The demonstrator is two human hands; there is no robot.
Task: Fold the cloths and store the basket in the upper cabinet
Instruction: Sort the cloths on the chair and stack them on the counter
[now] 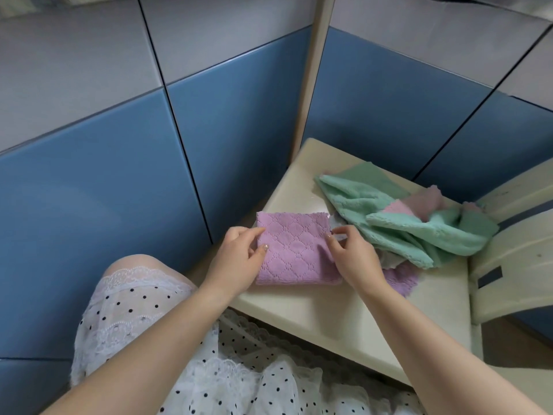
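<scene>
Folded pink quilted cloth [294,250] flat on the seat, beside a crumpled green-and-pink cloth heap [413,223].

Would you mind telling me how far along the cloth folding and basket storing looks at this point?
Early on. Done: none visibly finished. In hand: the left hand and right hand hold the purple cloth, already folded into a rectangle, on the cream chair seat. Left: the heap of green and pink cloths lies unfolded beside it. No basket or upper cabinet is in view.
</scene>
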